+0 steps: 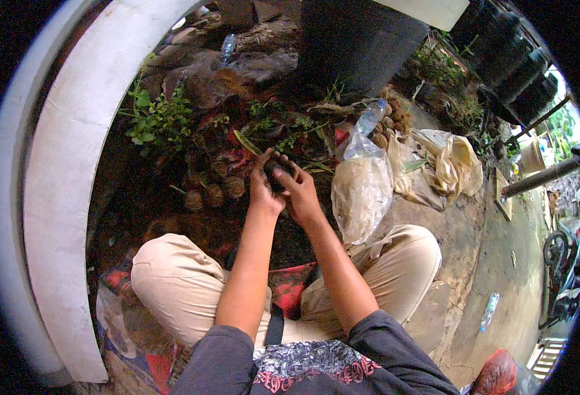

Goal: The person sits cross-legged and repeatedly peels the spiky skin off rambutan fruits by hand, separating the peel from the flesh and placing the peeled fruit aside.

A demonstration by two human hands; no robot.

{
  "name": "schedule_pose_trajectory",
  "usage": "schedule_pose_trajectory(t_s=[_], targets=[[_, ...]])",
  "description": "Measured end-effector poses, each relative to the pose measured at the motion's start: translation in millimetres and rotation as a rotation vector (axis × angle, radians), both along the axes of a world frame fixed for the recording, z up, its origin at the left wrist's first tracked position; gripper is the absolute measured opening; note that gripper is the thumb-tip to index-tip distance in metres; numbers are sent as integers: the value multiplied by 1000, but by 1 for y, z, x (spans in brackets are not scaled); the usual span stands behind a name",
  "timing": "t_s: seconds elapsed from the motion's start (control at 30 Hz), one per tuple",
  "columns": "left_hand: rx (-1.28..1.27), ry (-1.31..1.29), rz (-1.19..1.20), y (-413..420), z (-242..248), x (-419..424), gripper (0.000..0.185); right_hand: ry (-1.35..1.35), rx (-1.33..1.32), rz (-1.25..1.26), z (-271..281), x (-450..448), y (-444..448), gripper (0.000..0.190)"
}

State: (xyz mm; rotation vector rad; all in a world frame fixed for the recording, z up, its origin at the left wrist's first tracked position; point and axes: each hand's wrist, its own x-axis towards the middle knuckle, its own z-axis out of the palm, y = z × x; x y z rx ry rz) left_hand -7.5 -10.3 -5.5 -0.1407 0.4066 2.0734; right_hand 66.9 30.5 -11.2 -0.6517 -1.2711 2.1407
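Observation:
Both my hands meet in front of me around a dark, rough clump that looks like soil or fiber (273, 174). My left hand (262, 190) cups it from the left, its fingers pointing up. Against its other side rests my right hand (300, 191), thumb across the clump. A long green and yellow leaf (247, 142) sticks out beyond my left fingertips. Several round, brown, fibrous balls (214, 195) lie on the dark ground to the left of my hands. What the clump is exactly, I cannot tell.
Right of my hands stand a cloudy plastic bag (362, 195) and a crumpled yellowish bag (443, 165), near a plastic bottle (370, 117). Leafy weeds (159, 116) grow at left, beside a curved-looking white edge (72, 163). Another bottle (490, 311) lies on the concrete.

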Motion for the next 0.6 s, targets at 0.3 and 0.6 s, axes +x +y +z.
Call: schedule_pose_trajectory(t_s=[0.3,0.6], targets=[[54,-71,-20,1,1,-2,18,-145,349,-82,0,4,-1,48],[149,-143,-135,-5,13,-5,18,-213,452,-59,17,9,-2,49]])
